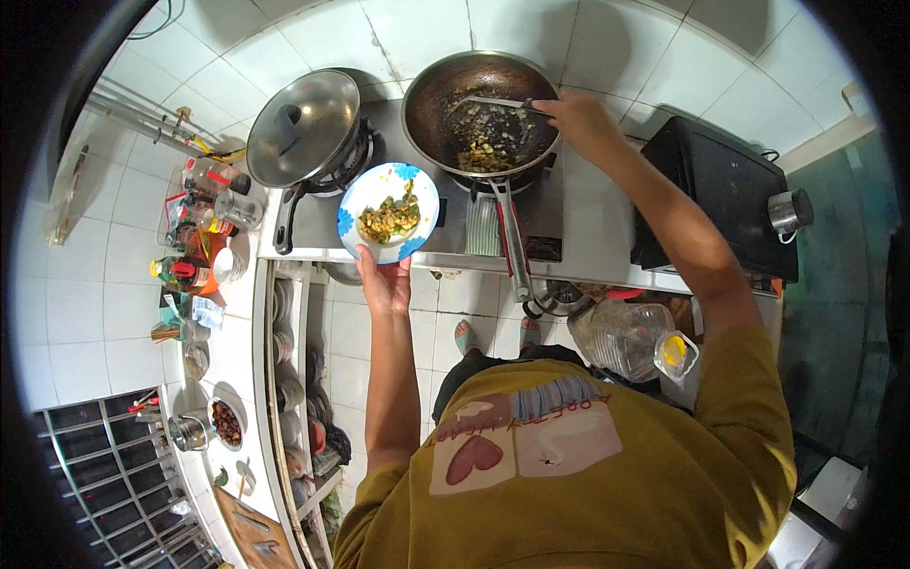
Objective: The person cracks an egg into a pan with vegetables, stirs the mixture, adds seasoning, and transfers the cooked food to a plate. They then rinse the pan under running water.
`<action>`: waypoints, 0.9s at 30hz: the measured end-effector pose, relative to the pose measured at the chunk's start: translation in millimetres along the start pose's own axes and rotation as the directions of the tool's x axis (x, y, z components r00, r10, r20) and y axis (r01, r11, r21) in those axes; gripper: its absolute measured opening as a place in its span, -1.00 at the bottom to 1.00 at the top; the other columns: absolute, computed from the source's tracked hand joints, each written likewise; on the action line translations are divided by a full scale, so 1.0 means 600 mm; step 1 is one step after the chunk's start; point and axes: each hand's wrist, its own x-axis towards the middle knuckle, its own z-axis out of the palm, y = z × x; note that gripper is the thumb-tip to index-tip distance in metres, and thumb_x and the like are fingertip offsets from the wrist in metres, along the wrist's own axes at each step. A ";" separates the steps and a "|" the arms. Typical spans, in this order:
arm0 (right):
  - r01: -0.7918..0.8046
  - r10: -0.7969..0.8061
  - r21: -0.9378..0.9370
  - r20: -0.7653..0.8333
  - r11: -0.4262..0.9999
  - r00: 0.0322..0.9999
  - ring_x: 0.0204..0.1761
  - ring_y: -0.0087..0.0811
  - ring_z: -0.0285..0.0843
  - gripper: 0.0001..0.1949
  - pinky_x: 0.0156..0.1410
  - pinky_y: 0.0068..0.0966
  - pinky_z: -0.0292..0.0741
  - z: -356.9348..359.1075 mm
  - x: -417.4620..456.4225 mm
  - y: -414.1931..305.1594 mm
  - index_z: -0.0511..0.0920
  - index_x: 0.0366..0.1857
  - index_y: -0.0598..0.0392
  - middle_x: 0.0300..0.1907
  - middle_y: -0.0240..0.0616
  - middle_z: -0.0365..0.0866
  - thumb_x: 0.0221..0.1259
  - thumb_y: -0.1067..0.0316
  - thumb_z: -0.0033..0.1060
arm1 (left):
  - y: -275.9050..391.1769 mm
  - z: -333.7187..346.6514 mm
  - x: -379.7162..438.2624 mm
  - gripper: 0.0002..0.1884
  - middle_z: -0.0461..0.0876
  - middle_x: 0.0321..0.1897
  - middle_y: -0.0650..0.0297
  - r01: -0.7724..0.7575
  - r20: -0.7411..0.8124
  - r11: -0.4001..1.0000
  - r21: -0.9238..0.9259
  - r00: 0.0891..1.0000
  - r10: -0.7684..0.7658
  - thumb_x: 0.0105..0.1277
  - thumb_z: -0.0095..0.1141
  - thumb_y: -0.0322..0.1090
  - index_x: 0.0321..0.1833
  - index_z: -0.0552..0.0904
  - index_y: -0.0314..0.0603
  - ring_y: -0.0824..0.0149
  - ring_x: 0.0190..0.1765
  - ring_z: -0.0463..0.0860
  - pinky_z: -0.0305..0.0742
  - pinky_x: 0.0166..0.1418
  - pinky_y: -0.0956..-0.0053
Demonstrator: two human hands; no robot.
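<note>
My left hand (384, 279) holds a white plate (349, 208) with blue flower patterns at its near rim. On the plate lies a small heap of cooked food (388, 217), green and yellow-brown pieces. My right hand (576, 121) grips the handle of a metal spatula (490, 101), whose blade reaches into a dark wok (430, 107). More of the same chopped food (486, 158) lies toward the wok's near side, with small bits scattered up the wall. The wok rests on the right burner of the gas stove (455, 245), its long handle pointing toward me.
A lidded pan (306, 128) occupies the left burner. A black countertop oven (704, 192) stands to the right. Bottles and jars (188, 274) crowd the left counter, with a bowl of dark brown pieces (226, 424) and a cutting board (256, 530) further along. A large plastic jug (625, 338) sits below the counter.
</note>
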 end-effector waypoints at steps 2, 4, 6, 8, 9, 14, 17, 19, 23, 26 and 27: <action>0.019 -0.016 -0.041 0.060 0.999 0.998 -0.24 -0.16 0.55 -0.68 -0.17 -0.28 0.51 0.005 0.000 -0.020 0.56 0.00 -0.17 -0.32 -0.14 0.48 0.13 0.39 0.11 | 0.002 0.000 0.004 -0.44 0.33 0.23 0.16 0.005 0.005 1.000 0.011 1.000 -0.005 0.29 0.06 -0.03 0.26 0.25 -0.07 0.15 0.21 0.41 0.47 0.17 0.16; 0.051 -0.048 -0.019 0.118 0.999 0.992 -0.22 -0.14 0.57 -0.69 -0.15 -0.28 0.54 -0.014 -0.018 -0.041 0.56 -0.01 -0.15 -0.31 -0.14 0.50 0.13 0.39 0.09 | 0.005 0.003 0.002 -0.44 0.33 0.22 0.16 0.006 -0.021 0.999 0.034 1.000 -0.006 0.29 0.06 -0.01 0.26 0.24 -0.07 0.15 0.20 0.42 0.48 0.16 0.17; 0.119 -0.120 0.017 0.179 0.993 0.976 -0.23 -0.15 0.58 -0.69 -0.14 -0.27 0.54 -0.065 -0.044 -0.052 0.57 -0.03 -0.12 -0.32 -0.13 0.53 0.11 0.37 0.13 | 0.007 -0.002 -0.001 -0.44 0.30 0.24 0.14 0.001 -0.030 0.999 0.039 1.000 0.001 0.31 0.02 -0.02 0.28 0.21 -0.06 0.13 0.22 0.40 0.47 0.17 0.14; 0.119 -0.124 0.036 0.224 0.992 0.967 -0.25 -0.17 0.59 -0.71 -0.12 -0.27 0.53 -0.104 -0.043 -0.039 0.59 -0.05 -0.08 -0.33 -0.12 0.57 0.09 0.34 0.16 | 0.011 -0.008 -0.002 -0.46 0.24 0.28 0.11 -0.009 -0.008 0.999 0.033 1.000 0.009 0.36 -0.05 -0.06 0.31 0.16 -0.05 0.10 0.27 0.34 0.45 0.19 0.08; 0.082 -0.087 0.033 0.237 0.996 0.968 -0.26 -0.18 0.60 -0.71 -0.11 -0.28 0.53 -0.119 -0.035 -0.026 0.60 -0.07 -0.06 -0.35 -0.11 0.59 0.08 0.32 0.18 | 0.011 -0.008 -0.003 -0.44 0.26 0.27 0.13 -0.010 -0.017 0.999 0.048 1.000 0.011 0.34 -0.02 -0.03 0.30 0.18 -0.06 0.11 0.25 0.36 0.46 0.18 0.11; -0.057 0.044 0.042 0.270 0.998 0.962 -0.37 -0.22 0.62 -0.74 -0.15 -0.33 0.51 -0.142 0.045 0.090 0.63 -0.17 0.08 -0.41 -0.12 0.65 0.07 0.24 0.20 | 0.013 0.001 -0.006 -0.42 0.29 0.25 0.16 -0.017 0.020 0.999 0.051 1.000 0.016 0.31 0.01 0.02 0.28 0.21 -0.07 0.13 0.22 0.39 0.48 0.16 0.16; -0.220 0.162 0.027 0.589 0.975 0.792 -0.66 -0.48 0.41 -0.80 -0.55 -0.43 0.36 -0.132 0.102 0.179 0.66 -0.28 0.07 -0.63 -0.26 0.54 0.10 0.23 0.21 | 0.016 -0.003 -0.006 -0.45 0.24 0.28 0.14 -0.009 -0.009 0.999 0.031 1.000 0.009 0.35 -0.04 -0.06 0.32 0.15 -0.04 0.10 0.27 0.34 0.45 0.19 0.06; -0.463 0.327 0.006 0.699 0.886 0.636 -0.72 -0.57 0.25 -0.85 -0.64 -0.52 0.20 -0.136 0.113 0.163 0.64 -0.36 0.05 -0.68 -0.34 0.45 0.12 0.22 0.21 | 0.019 -0.004 -0.008 -0.45 0.23 0.29 0.15 -0.026 0.002 0.999 0.037 1.000 0.026 0.35 -0.04 -0.05 0.33 0.13 -0.01 0.10 0.27 0.34 0.45 0.19 0.07; -0.719 0.439 -0.005 0.794 0.695 0.419 -0.76 -0.65 0.07 -0.84 -0.69 -0.61 0.01 -0.101 0.101 0.150 0.58 -0.49 0.03 -0.72 -0.40 0.38 0.13 0.21 0.22 | 0.019 -0.013 -0.010 -0.44 0.22 0.30 0.16 -0.037 -0.015 0.999 0.040 0.999 0.038 0.35 -0.04 -0.05 0.34 0.12 0.03 0.11 0.28 0.32 0.43 0.20 0.07; -0.823 0.261 0.241 0.870 0.514 0.418 -0.74 -0.67 0.08 -0.80 -0.70 -0.65 0.00 -0.032 0.046 0.212 0.54 -0.50 0.04 -0.69 -0.42 0.39 0.10 0.17 0.25 | 0.015 -0.014 -0.010 -0.44 0.23 0.29 0.17 -0.010 -0.031 1.000 0.026 0.999 0.011 0.34 -0.02 -0.06 0.33 0.13 0.03 0.11 0.28 0.32 0.43 0.20 0.06; -0.833 0.179 0.326 0.880 0.448 0.440 -0.74 -0.67 0.08 -0.80 -0.70 -0.65 0.00 -0.024 0.033 0.211 0.54 -0.49 0.04 -0.68 -0.43 0.39 0.10 0.17 0.25 | 0.014 -0.014 -0.008 -0.44 0.23 0.29 0.17 -0.014 -0.019 1.000 0.016 1.000 0.015 0.34 -0.01 -0.06 0.32 0.14 0.03 0.11 0.27 0.33 0.44 0.19 0.06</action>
